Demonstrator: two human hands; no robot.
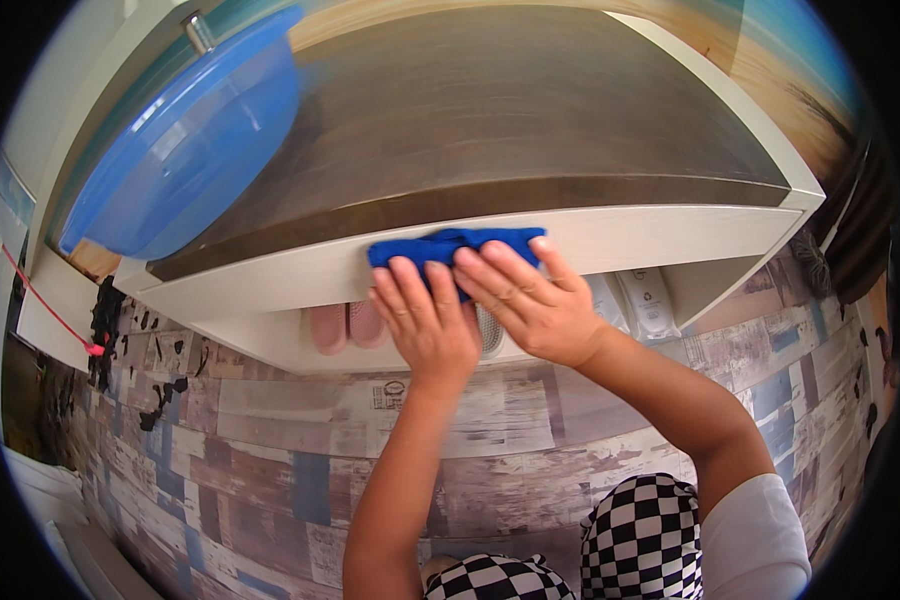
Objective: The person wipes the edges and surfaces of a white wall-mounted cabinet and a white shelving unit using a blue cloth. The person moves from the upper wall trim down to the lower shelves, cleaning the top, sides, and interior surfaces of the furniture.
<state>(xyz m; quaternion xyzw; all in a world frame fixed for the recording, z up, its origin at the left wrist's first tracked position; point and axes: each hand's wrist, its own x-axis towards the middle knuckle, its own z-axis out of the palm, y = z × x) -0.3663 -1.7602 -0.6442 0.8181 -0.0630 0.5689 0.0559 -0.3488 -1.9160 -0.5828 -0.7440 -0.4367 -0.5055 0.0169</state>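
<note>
A blue cloth (450,244) lies flat against the pale front board (667,232) of a low shelf unit. My left hand (431,322) rests on the cloth's left and lower part with its fingers stretched out. Over its right part, my right hand (532,300) is laid with spread fingertips, close beside the left. Both palms face the board, and the cloth's lower part is partly hidden behind the fingers. Above the board is the unit's dark brown top (532,105).
A translucent blue plastic basin (195,150) leans at the top's left end. Pink slippers (330,328) and plastic-wrapped items (645,300) sit in the compartment below. Dark scraps (161,401) lie on the patchwork-patterned floor (270,427). Dark fabric (862,225) hangs at the right.
</note>
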